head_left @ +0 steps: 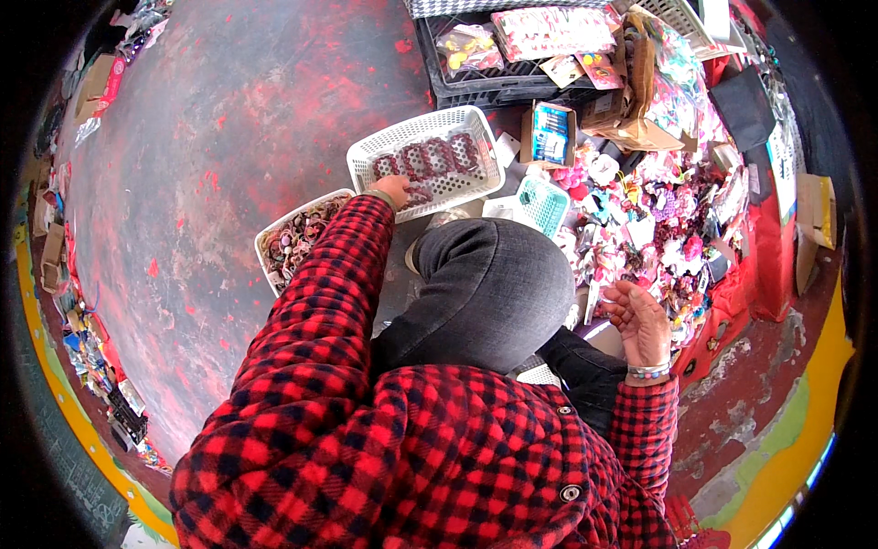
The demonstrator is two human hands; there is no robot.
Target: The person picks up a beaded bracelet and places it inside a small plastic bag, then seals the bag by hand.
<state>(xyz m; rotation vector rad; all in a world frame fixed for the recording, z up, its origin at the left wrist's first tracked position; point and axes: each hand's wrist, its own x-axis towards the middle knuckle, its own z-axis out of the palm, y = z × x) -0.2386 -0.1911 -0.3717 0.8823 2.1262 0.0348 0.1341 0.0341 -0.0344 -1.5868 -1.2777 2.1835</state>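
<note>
My left hand (393,189) reaches over the near left edge of a white perforated basket (490,139). Its fingers are closed on a small dark red bundle (419,195) that looks like a beaded band; the fingertips are partly hidden. Several similar dark red bundles (439,157) lie side by side in that basket. Just left of my forearm stands a second white basket (265,247) full of mixed brown, pink and dark red bands (300,234). My right hand (637,320), a beaded bracelet on its wrist, hovers beside the heap with its fingers loosely bent and apart, nothing visible in them.
A large heap of colourful hair accessories (677,229) spreads on the right. Near it are a small mint-green basket (544,203), an open carton of blue packs (551,133) and a black crate (448,87) with packaged goods. My bent knee (498,284) sits between my hands.
</note>
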